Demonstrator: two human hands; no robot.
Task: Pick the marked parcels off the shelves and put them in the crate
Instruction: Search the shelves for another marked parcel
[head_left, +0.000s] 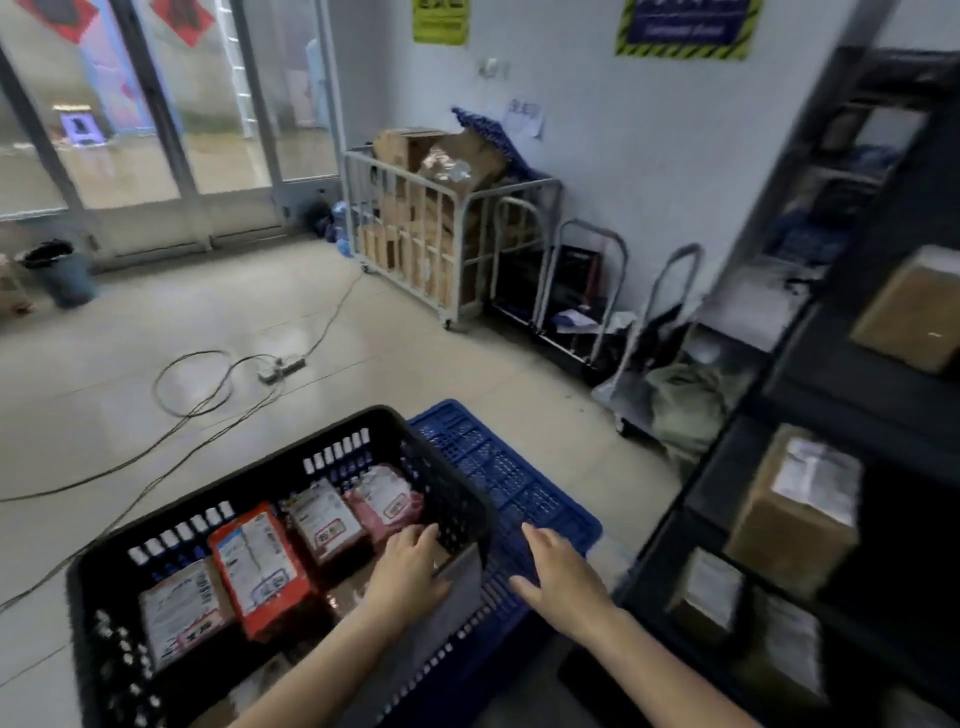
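Note:
A black slotted crate (249, 488) stands low in front of me on a blue plastic pallet (498, 467). Several labelled parcels lie in it, among them a red one (260, 566), a pink one (384, 499) and a brown one (182, 608). My left hand (410, 566) reaches inside the crate at its right wall and rests on a flat grey parcel (457, 597) that leans against that wall. My right hand (561, 571) hovers just outside the crate's right rim, fingers apart, holding nothing. Dark shelves (841, 374) at the right carry cardboard parcels (800, 514).
Cables and a power strip (280, 366) trail over the tiled floor at the left. A metal cage cart (441, 234) full of cardboard and hand trolleys (587, 291) line the far wall. A dark bin (62, 273) stands by the glass doors.

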